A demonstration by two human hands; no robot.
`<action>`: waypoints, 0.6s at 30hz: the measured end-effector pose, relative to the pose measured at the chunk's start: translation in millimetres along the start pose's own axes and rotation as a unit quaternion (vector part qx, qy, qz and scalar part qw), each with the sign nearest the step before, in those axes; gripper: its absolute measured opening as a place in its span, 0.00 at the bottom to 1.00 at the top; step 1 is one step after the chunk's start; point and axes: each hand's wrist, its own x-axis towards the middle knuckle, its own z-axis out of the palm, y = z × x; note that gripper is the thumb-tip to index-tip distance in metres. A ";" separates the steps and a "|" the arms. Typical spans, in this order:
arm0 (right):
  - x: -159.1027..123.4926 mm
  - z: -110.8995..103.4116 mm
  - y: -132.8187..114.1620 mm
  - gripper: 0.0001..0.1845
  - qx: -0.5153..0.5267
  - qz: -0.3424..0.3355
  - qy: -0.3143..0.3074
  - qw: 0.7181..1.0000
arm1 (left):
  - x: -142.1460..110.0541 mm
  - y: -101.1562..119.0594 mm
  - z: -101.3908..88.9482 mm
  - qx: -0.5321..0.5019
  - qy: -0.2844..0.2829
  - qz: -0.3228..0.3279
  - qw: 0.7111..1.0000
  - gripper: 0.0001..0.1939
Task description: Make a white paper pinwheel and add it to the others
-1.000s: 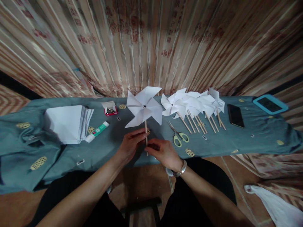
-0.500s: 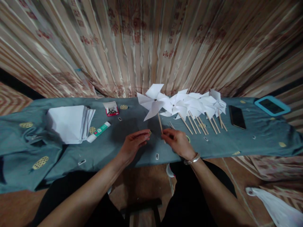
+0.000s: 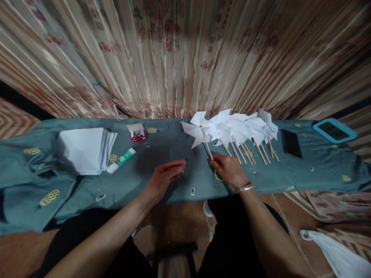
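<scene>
My right hand is closed on the lower end of the wooden stick of a white paper pinwheel. The pinwheel's blades lie against the left end of a row of several similar pinwheels. Under my right hand shows a yellow-green loop, which looks like a scissors handle; the rest is hidden. My left hand is just above the cloth left of the stick, its fingers stretched out and nothing visible in them. Near it lie a glue stick and a small red box of metal pins.
A stack of white paper lies on the left of the green cloth-covered table. To the right are a black phone and a blue-framed tablet. A patterned curtain hangs behind the table.
My right hand has moved to the right with the pinwheel, bringing it down beside the row. The yellow-green loop has come more into view. My left hand has stayed nearly still.
</scene>
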 end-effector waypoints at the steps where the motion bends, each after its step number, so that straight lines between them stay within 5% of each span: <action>1: 0.7 -0.1 -0.3 0.11 -0.002 0.004 -0.002 1.000 | -0.2 -0.5 0.1 0.000 0.000 -0.002 1.000 0.21; 18: 6.1 8.2 -3.5 0.12 -0.022 0.009 0.006 1.000 | -3.6 -8.5 2.3 0.014 -0.006 -0.017 1.000 0.14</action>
